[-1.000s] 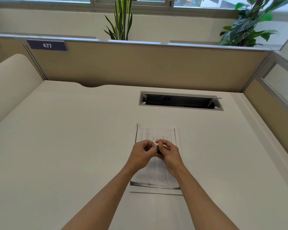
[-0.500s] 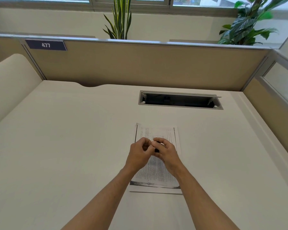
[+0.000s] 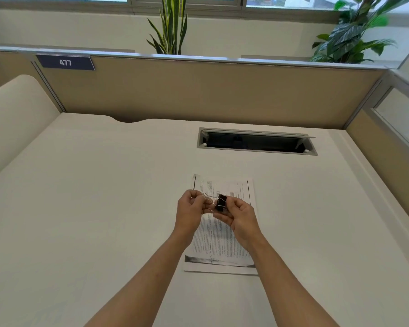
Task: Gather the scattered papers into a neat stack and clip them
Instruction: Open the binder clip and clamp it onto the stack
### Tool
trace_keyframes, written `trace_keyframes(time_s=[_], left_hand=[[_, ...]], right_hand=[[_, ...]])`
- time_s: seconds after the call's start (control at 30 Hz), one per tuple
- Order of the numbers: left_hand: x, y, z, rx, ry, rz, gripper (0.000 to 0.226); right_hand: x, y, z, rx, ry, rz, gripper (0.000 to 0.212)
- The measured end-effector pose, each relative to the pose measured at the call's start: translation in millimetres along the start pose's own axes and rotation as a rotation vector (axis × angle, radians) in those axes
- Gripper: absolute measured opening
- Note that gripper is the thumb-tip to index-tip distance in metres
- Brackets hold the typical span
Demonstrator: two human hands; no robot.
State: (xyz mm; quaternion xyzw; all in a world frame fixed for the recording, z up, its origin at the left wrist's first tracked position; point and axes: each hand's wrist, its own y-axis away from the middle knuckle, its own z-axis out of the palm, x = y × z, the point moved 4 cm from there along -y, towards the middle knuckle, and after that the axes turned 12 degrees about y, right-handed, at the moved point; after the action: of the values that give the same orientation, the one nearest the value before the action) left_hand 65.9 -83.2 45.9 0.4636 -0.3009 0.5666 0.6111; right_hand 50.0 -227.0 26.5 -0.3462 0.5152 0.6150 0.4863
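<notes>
Papers lie in one squared stack on the white desk, printed side up, near the desk's middle and on the near side of the open cable slot. Both hands are held together just above the far half of the stack. Left hand pinches the wire handles of a black binder clip between thumb and fingers. Right hand grips the clip's black body from the right and below. Clip is raised off the stack and touches no paper; whether its mouth is spread cannot be told. Beyond the slot stands a tan partition bearing a label reading 477.
</notes>
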Motion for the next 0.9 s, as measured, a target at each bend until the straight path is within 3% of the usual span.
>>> trace_keyframes(time_s=[0.17, 0.27, 0.43, 0.63, 0.77, 0.9], left_hand=[[-5, -2, 0, 0.036, 0.195, -0.160, 0.009], [-11, -2, 3, 0.030, 0.148, -0.244, 0.006], [-13, -2, 3, 0.043, -0.061, -0.166, 0.010], [-15, 2, 8, -0.119, -0.286, 0.010, 0.014], [-13, 0, 7, -0.088, -0.327, 0.091, 0.009], [-13, -3, 5, -0.075, -0.305, 0.085, 0.007]], right_hand=[[-2, -1, -1, 0.009, 0.010, 0.037, 0.021], [-3, -2, 0, 0.015, 0.061, 0.030, 0.020], [-4, -1, -2, 0.058, 0.137, 0.011, 0.022], [-5, -1, -3, 0.088, 0.187, -0.017, 0.025], [-4, -2, -6, 0.084, 0.196, -0.036, 0.023], [-5, -1, -12, 0.084, 0.281, -0.068, 0.036]])
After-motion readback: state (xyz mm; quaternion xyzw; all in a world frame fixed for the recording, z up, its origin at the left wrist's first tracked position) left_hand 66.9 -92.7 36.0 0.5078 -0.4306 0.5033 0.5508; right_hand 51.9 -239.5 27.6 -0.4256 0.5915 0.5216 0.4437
